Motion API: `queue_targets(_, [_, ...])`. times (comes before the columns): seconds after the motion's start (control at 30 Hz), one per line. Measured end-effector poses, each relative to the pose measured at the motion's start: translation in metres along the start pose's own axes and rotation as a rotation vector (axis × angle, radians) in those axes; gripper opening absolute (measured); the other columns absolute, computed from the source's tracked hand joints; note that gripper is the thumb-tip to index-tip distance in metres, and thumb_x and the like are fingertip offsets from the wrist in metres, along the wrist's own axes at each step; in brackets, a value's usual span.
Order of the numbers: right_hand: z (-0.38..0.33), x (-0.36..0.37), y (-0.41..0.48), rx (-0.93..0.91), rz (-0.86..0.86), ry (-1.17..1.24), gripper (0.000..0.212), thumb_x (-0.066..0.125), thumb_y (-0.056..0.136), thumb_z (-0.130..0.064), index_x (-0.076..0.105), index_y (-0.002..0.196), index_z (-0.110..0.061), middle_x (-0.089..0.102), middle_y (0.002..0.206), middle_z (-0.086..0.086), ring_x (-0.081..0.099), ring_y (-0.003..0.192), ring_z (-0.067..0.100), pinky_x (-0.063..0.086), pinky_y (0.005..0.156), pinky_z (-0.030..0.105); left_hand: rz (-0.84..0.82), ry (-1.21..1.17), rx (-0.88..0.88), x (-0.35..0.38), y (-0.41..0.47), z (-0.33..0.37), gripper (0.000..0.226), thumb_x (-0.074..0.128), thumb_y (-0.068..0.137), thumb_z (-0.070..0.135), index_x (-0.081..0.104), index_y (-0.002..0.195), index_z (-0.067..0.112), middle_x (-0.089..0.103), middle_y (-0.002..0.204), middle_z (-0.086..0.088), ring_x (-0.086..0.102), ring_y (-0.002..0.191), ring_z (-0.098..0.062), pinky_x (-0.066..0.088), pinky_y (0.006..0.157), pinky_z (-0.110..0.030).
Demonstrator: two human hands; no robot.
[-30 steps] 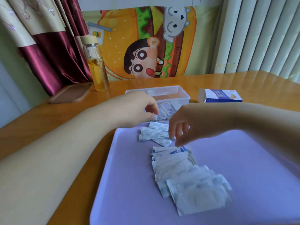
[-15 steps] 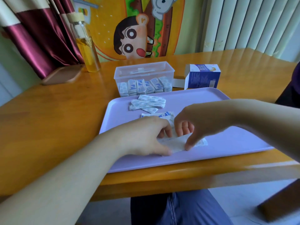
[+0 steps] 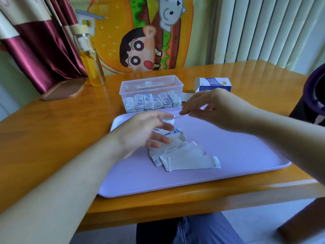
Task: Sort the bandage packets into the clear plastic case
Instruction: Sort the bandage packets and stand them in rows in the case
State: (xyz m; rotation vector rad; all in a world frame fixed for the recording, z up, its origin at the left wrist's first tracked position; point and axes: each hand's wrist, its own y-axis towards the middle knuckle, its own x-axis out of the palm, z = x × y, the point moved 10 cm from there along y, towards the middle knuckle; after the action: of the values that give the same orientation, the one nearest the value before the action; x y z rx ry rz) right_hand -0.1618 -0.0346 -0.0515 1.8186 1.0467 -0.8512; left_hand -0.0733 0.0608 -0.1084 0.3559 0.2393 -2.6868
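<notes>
A clear plastic case (image 3: pixel 177 85) stands at the tray's far edge, with several bandage packets (image 3: pixel 153 103) upright in a row inside. A loose pile of white and blue bandage packets (image 3: pixel 184 155) lies in the middle of the lilac tray (image 3: pixel 237 155). My right hand (image 3: pixel 216 108) hovers in front of the case and pinches one thin bandage packet (image 3: pixel 175 118), seen edge-on and blurred. My left hand (image 3: pixel 144 132) floats over the pile's left end with fingers spread, holding nothing. It hides the packets beneath it.
A blue and white bandage box (image 3: pixel 213 84) sits right of the case. At the back left stand a glass bottle of yellow liquid (image 3: pixel 90 66) and a wooden coaster (image 3: pixel 65 88). A dark purple object (image 3: pixel 314 95) is at the right edge of the orange wooden table (image 3: pixel 52 131).
Both hands were down on the pile half a second ago. They have lifted, and the right hand has risen towards the case with one packet. The left hand has opened.
</notes>
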Motion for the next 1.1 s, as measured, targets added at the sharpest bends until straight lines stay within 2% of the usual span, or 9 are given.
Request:
queue_targets(0.07, [-0.018,0.002,-0.005,-0.141,0.083,-0.056,0.021,0.062,0.088,-0.010,0.074,0.101,-0.021,0.063,0.095,-0.008,0.055,0.071,-0.002,0.039,0.064,0.004,-0.064,-0.269,-0.098,0.010,-0.002,-0.006,0.031,0.035,0.100,0.025,0.063,0.112,0.016,0.070,0.093,-0.006,0.067,0.069,-0.020,0.049,0.063,-0.027])
queue_targets(0.2, [-0.031,0.013,-0.010,-0.209,0.073,-0.125,0.016,0.065,0.086,-0.011,0.076,0.096,-0.016,0.057,0.082,-0.005,0.048,0.061,0.000,0.035,0.056,0.004,-0.139,-0.325,-0.112,0.023,-0.006,-0.007,0.043,0.036,0.099,0.037,0.060,0.116,0.005,0.067,0.080,-0.007,0.060,0.059,-0.018,0.052,0.060,-0.028])
queue_targets(0.37, [-0.048,0.005,-0.020,-0.342,0.177,-0.278,0.021,0.060,0.082,-0.016,0.076,0.094,-0.022,0.064,0.086,0.001,0.047,0.064,0.004,0.031,0.050,0.008,-0.133,-0.526,-0.189,0.014,-0.007,-0.014,0.070,0.029,0.088,0.066,0.066,0.106,0.009,0.070,0.089,-0.014,0.067,0.065,-0.022,0.055,0.058,-0.030])
queue_targets(0.47, [-0.036,0.017,-0.016,-0.210,-0.037,-0.277,0.027,0.068,0.085,-0.026,0.068,0.111,-0.035,0.054,0.110,-0.012,0.044,0.073,-0.002,0.033,0.058,0.005,-0.048,-0.442,-0.142,0.007,-0.004,-0.019,0.032,0.054,0.084,0.035,0.070,0.088,0.008,0.069,0.075,-0.008,0.062,0.052,-0.012,0.054,0.050,-0.022])
queue_targets(0.6, [-0.009,0.036,-0.015,-0.022,-0.260,-0.127,0.043,0.072,0.079,-0.036,0.057,0.119,-0.035,0.051,0.106,-0.019,0.054,0.084,0.001,0.046,0.075,0.014,0.044,-0.317,-0.088,-0.003,0.000,-0.030,0.006,0.064,0.076,0.004,0.066,0.081,0.008,0.064,0.061,0.002,0.058,0.048,-0.004,0.050,0.047,-0.017])
queue_targets(0.73, [0.002,0.072,-0.027,0.035,-0.554,-0.156,0.052,0.076,0.071,-0.046,0.055,0.118,-0.036,0.051,0.107,-0.020,0.049,0.094,0.000,0.041,0.079,0.016,0.175,-0.270,-0.028,-0.020,0.004,-0.030,0.010,0.060,0.086,0.000,0.064,0.083,0.008,0.059,0.063,0.003,0.060,0.050,-0.004,0.052,0.050,-0.018])
queue_targets(0.87, [0.012,0.082,-0.022,0.119,-0.671,-0.184,0.051,0.078,0.068,-0.048,0.054,0.112,-0.036,0.053,0.102,-0.015,0.053,0.096,0.008,0.047,0.087,0.029,0.227,-0.263,0.002,-0.032,0.007,-0.027,0.011,0.059,0.087,0.001,0.064,0.085,0.010,0.062,0.062,0.003,0.062,0.052,-0.004,0.054,0.052,-0.018])
queue_targets(1.0, [0.016,0.089,-0.011,0.149,-0.781,-0.270,0.040,0.076,0.070,-0.051,0.055,0.100,-0.035,0.052,0.086,-0.022,0.052,0.087,0.005,0.042,0.077,0.024,0.232,-0.258,0.007,-0.035,0.010,-0.025,0.011,0.059,0.088,0.002,0.064,0.087,0.011,0.062,0.066,-0.001,0.063,0.053,-0.004,0.053,0.051,-0.018])
queue_targets(1.1, [0.020,0.085,-0.005,0.159,-0.764,-0.295,0.047,0.068,0.077,-0.052,0.060,0.118,-0.030,0.059,0.107,-0.019,0.054,0.104,0.008,0.042,0.090,0.025,0.250,-0.308,0.014,-0.040,0.011,-0.024,0.016,0.057,0.088,0.001,0.062,0.095,0.014,0.064,0.065,-0.001,0.063,0.052,-0.006,0.053,0.050,-0.019])
